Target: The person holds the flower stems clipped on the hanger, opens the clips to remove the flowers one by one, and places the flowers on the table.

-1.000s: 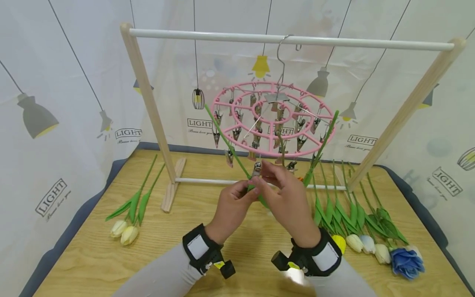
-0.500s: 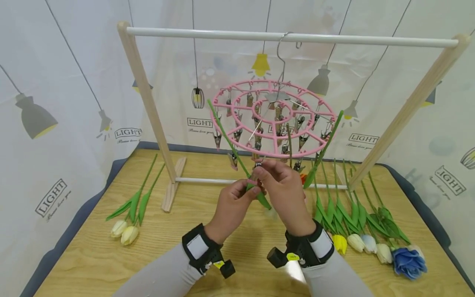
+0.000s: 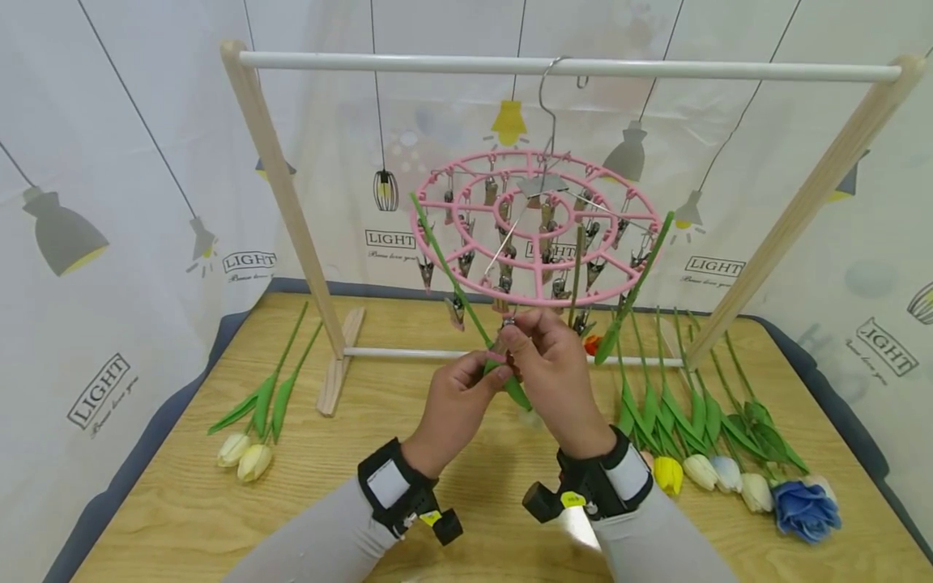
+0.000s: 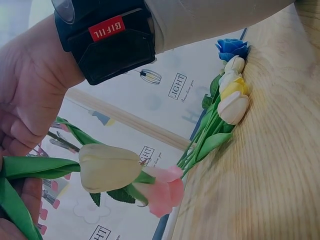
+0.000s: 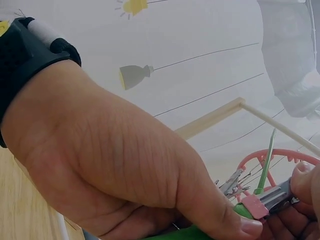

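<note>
A white tulip (image 4: 110, 167) hangs bloom down, its green stem (image 3: 446, 267) slanting up in front of the pink round clip hanger (image 3: 539, 301). My left hand (image 3: 453, 405) pinches this tulip by the stem and leaves. My right hand (image 3: 557, 380) pinches a metal clip (image 5: 277, 197) between thumb and fingers, just above the left fingertips. In the right wrist view the clip's pink tip lies against the green stem. Behind the white bloom in the left wrist view hangs a pink rose (image 4: 162, 192). Right of my hands, another leafy stem (image 3: 641, 283) reaches up to the hanger's rim.
The hanger, with several metal clips, hangs from the white bar (image 3: 408, 63) of a wooden-legged rack. Two cream tulips (image 3: 244, 457) lie on the table at left. At right lie several tulips (image 3: 700, 471) and a blue rose (image 3: 807, 510). A red-orange bloom (image 3: 592, 345) shows behind my right hand.
My right hand has shifted slightly left and lower on the clip, its thumb now nearer the clip's handles. My left hand keeps its place on the tulip stem; the hanger has swayed slightly.
</note>
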Available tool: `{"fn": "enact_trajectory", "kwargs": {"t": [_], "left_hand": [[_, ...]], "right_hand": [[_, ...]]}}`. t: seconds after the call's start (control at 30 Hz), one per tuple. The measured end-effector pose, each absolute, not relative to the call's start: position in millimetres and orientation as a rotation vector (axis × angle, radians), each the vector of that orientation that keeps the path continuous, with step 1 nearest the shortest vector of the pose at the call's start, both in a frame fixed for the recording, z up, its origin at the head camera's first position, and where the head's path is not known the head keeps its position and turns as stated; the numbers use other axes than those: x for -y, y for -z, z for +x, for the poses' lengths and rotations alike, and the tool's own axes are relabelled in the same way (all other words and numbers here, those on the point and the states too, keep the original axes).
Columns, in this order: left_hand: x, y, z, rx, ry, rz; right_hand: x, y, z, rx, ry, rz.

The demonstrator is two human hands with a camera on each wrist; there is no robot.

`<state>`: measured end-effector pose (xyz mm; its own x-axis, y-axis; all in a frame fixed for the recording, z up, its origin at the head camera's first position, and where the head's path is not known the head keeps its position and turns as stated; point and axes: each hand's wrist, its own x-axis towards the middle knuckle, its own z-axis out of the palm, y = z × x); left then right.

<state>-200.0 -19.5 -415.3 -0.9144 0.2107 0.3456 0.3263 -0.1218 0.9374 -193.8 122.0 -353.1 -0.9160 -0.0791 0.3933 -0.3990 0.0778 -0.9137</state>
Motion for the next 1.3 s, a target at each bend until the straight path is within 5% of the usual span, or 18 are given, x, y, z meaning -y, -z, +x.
{"fn": "enact_trajectory", "kwargs": {"t": [1.3], "left_hand": [[29.7, 416.8, -195.3, 1.985, 2.173, -0.734]], "right_hand": [[-127.8, 351.0, -189.5, 1.999, -1.937, 0.500]]}}
